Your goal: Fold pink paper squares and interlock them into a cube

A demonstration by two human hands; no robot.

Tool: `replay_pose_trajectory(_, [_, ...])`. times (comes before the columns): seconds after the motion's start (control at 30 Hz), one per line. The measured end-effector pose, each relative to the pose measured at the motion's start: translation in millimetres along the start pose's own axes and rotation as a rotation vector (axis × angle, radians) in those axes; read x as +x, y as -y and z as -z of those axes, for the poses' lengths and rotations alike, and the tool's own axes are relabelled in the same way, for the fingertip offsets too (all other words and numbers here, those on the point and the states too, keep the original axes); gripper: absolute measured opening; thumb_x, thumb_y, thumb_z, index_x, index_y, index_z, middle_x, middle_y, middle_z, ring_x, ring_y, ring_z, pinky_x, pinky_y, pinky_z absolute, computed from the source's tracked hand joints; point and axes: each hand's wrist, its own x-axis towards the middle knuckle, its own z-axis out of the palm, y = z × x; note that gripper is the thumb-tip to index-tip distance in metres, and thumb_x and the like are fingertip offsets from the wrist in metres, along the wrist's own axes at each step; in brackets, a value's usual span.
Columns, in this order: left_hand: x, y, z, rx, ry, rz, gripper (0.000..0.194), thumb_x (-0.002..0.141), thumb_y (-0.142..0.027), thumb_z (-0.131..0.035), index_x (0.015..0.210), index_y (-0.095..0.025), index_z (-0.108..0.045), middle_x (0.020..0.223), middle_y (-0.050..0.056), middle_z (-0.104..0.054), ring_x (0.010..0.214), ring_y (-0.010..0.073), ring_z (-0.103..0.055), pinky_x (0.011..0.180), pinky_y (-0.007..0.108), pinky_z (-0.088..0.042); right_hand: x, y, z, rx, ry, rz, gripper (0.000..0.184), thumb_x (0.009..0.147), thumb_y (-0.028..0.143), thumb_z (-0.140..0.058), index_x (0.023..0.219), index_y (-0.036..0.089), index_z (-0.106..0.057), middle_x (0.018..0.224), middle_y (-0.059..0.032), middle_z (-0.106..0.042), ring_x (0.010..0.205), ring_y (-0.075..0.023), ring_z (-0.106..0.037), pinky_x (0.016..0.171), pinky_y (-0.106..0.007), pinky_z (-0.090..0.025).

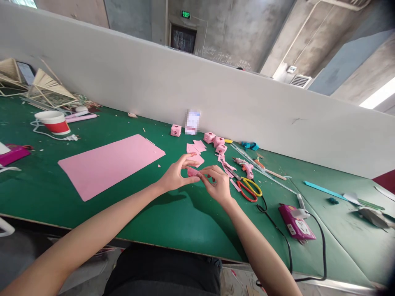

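Observation:
Between my two hands, above the green tabletop, is a small pleated piece of pink paper, its folds fanned out. My left hand has its thumb and fingers closed around the paper's left side. With thumb and fingertips, my right hand pinches its right end. Just beyond my hands lie several small pink paper squares. Red-and-yellow-handled scissors rest to the right of my right hand, their blades among pink paper scraps.
Pink faceted paper boxes stand near the white partition. At left lie a large pink sheet and a paper cup. At right are a pink glue gun and a purple power strip with a black cable.

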Motion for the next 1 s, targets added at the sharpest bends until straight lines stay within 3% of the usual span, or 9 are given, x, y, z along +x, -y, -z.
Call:
replay_pose_trajectory(0.17, [-0.4,-1.3,2.1,0.208,-0.078,-0.102,0.052,0.084,-0.041,-0.068,0.126,-0.022,-0.046,0.099,0.005,-0.076,0.106,0.0245,-0.069,0.102,0.042,-0.047,-0.7,-7.5,-3.5,-0.017,0.018,-0.027,0.023,0.091,0.044,-0.060,0.088,0.027,-0.075,0.092,-0.0062,-0.073,0.078,-0.0223,-0.063,0.068,-0.035,-0.050])
replay_pose_trajectory(0.23, [0.1,-0.9,2.1,0.227,-0.089,-0.106,0.047,0.085,-0.042,-0.067,0.123,-0.022,-0.047,0.095,0.003,-0.076,0.102,0.0237,-0.071,0.101,0.041,-0.047,-0.4,-7.8,-4.9,-0.002,0.023,-0.038,0.023,0.091,0.045,-0.061,0.087,0.027,-0.075,0.092,-0.0063,-0.072,0.077,-0.0220,-0.062,0.065,-0.035,-0.049])
replay_pose_trajectory(0.4, [3.5,-0.8,3.5,0.158,-0.099,-0.029,0.052,0.083,-0.044,-0.069,0.124,-0.023,-0.044,0.087,0.002,-0.077,0.094,0.0244,-0.073,0.098,0.040,-0.048,2.1,-6.0,-6.2,0.068,0.011,-0.097,0.024,0.090,0.043,-0.063,0.081,0.024,-0.074,0.083,-0.0048,-0.070,0.067,-0.0185,-0.059,0.060,-0.033,-0.044])
replay_pose_trajectory(0.57, [3.4,0.9,4.6,0.127,-0.065,0.015,0.061,0.080,-0.044,-0.073,0.128,-0.024,-0.040,0.080,0.000,-0.076,0.090,0.0249,-0.073,0.098,0.042,-0.046,3.1,-9.4,-7.1,0.038,0.076,-0.111,0.024,0.090,0.044,-0.062,0.081,0.023,-0.071,0.083,-0.0042,-0.070,0.070,-0.0190,-0.057,0.059,-0.032,-0.043])
replay_pose_trajectory(0.8, [-1.6,2.5,0.8,0.273,-0.020,-0.029,0.044,0.086,-0.042,-0.066,0.119,-0.024,-0.042,0.083,0.001,-0.076,0.075,0.0227,-0.073,0.075,0.034,-0.052,1.6,-7.4,-4.2,-0.181,0.155,0.081,0.012,0.093,0.029,-0.056,0.091,0.024,-0.067,0.092,-0.0062,-0.069,0.088,-0.0234,-0.056,0.077,-0.037,-0.047])
replay_pose_trajectory(1.0, [-0.8,6.4,-3.9,0.273,-0.064,-0.080,0.045,0.086,-0.039,-0.067,0.119,-0.024,-0.040,0.084,-0.001,-0.077,0.082,0.0215,-0.074,0.081,0.034,-0.053,2.8,-9.7,-0.1,-0.156,0.123,0.139,0.009,0.090,0.020,-0.058,0.085,0.023,-0.065,0.086,-0.0047,-0.067,0.083,-0.0227,-0.054,0.074,-0.036,-0.046])
